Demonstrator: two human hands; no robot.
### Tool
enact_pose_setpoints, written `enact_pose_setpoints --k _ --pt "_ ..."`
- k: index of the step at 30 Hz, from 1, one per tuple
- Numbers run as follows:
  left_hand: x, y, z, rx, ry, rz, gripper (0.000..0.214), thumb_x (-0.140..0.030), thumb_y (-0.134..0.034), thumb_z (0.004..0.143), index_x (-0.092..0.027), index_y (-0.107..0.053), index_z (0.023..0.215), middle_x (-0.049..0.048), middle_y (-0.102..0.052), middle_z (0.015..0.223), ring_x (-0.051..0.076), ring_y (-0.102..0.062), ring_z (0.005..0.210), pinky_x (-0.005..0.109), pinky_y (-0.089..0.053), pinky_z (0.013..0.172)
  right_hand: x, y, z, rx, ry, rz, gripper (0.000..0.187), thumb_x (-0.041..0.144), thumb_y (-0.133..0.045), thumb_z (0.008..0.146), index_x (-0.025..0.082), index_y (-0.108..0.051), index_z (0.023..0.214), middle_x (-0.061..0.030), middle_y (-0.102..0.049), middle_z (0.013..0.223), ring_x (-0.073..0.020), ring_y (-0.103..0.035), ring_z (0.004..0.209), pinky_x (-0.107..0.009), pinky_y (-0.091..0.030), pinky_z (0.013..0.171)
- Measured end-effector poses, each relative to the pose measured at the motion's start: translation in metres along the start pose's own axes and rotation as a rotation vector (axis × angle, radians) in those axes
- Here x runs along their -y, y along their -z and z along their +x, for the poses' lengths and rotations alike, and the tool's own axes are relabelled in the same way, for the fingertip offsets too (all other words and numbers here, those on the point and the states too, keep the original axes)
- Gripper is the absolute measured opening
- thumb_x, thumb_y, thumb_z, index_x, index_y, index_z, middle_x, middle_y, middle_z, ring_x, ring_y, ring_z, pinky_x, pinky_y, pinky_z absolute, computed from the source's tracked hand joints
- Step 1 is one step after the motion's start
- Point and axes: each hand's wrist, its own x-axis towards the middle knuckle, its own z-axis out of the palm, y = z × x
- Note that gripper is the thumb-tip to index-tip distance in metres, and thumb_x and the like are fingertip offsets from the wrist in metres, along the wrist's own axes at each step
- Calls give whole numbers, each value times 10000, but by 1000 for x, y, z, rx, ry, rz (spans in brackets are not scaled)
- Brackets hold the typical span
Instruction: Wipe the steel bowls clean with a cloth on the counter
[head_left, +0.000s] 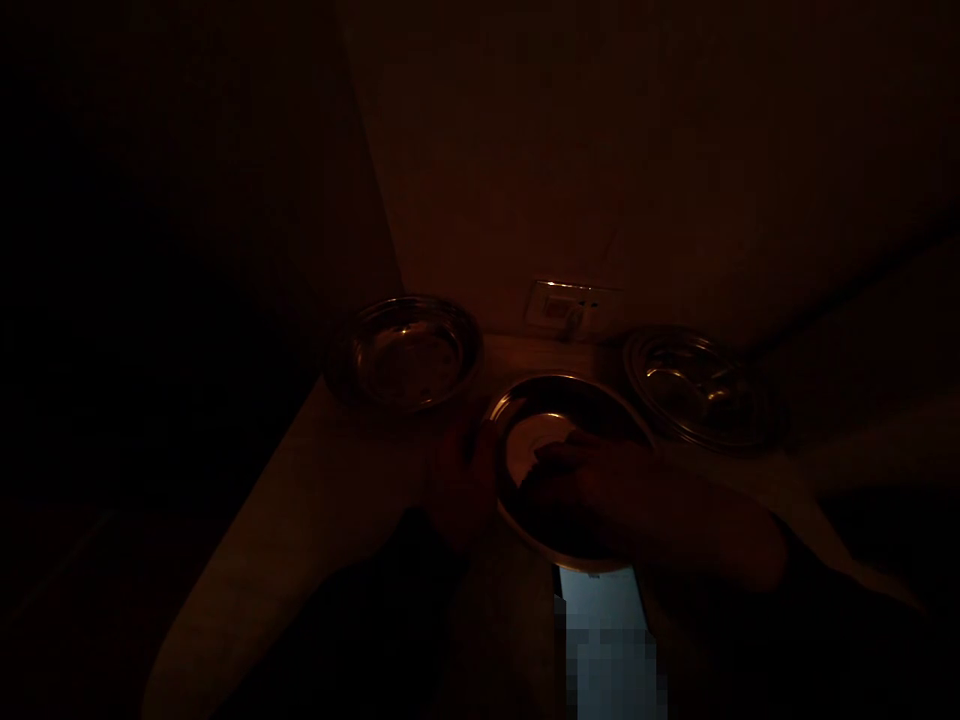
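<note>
The light is very dim and outlines are hard to follow. A round shiny metal bowl (pixel 525 447) sits in the middle of the table. My left hand (pixel 461 485) is curled at its left rim, apparently gripping it. Over the right side of the bowl reaches my right hand (pixel 600 490), its fingers bent down inside. Those fingers look drawn together, but darkness hides whatever is between them. The bowl's lower right inside is in deep shadow, so its contents cannot be made out.
Behind on the left stands another metal dish (pixel 409 365). A metal plate with divided-looking hollows (pixel 697 390) lies at the back right. Near me a lit phone-like screen (pixel 600 600) lies beside the bowl. A socket plate (pixel 562 305) is on the wall behind the wooden table (pixel 225 590).
</note>
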Motion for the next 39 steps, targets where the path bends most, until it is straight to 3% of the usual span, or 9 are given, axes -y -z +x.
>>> enact_pose_setpoints --k 3,6,11,16,21,30,36,39 --pt "1 0 0 16 -4 -26 364 -261 -458 869 -153 -614 1179 80 -641 1199 226 -579 1125 348 -442 966 0 -4 4 -37 -47 -30 318 176 -505 869 322 -619 1127 -46 -592 1058 -205 -531 983 -300 -454 732" --pt "3 0 1 38 -21 -10 388 -266 -459 871 -139 -588 1214 86 -627 1219 220 -576 1130 339 -444 965 -2 -11 14 -117 -216 -155 379 195 -469 885 279 -525 1251 -91 -569 1120 -234 -530 1002 -296 -463 680" --pt "3 -2 1 61 -29 -22 390 -248 -442 875 -128 -582 1218 82 -624 1224 203 -584 1117 317 -457 947 -9 -13 19 -136 -395 -286 384 186 -477 875 228 -503 1256 -122 -568 1081 -252 -554 954 -311 -469 660" --pt "0 -2 0 48 -4 -17 395 -255 -440 877 -122 -579 1222 83 -632 1212 199 -590 1109 298 -460 939 -4 -12 16 -139 -208 -218 357 206 -478 884 261 -534 1232 -100 -557 1130 -245 -525 997 -309 -467 671" --pt "4 -2 1 24 1 7 405 -269 -442 874 -117 -574 1225 92 -611 1242 208 -569 1140 308 -445 954 2 -8 9 -53 -44 -123 285 190 -510 869 304 -612 1110 -45 -591 999 -211 -538 910 -287 -437 631" --pt "4 3 4 32 11 -55 360 -255 -502 811 -126 -610 1128 93 -683 1090 211 -633 989 314 -490 849 -2 -13 13 -89 -138 -72 349 192 -500 869 320 -568 1187 -52 -570 1061 -226 -529 980 -300 -442 644" --pt "4 9 12 -44 73 -56 207 -313 -543 758 -136 -617 837 48 -688 816 185 -634 779 292 -496 707 -8 -9 8 -84 -16 -40 366 118 -503 851 326 -607 1135 -29 -584 1090 -207 -517 998 -327 -447 764" --pt "2 7 14 -1 90 -38 295 -392 -531 790 -127 -610 892 54 -688 798 188 -635 769 294 -492 696 -7 -6 4 -49 62 -3 414 71 -527 812 330 -621 1120 -20 -597 1088 -201 -504 1025 -333 -428 823"
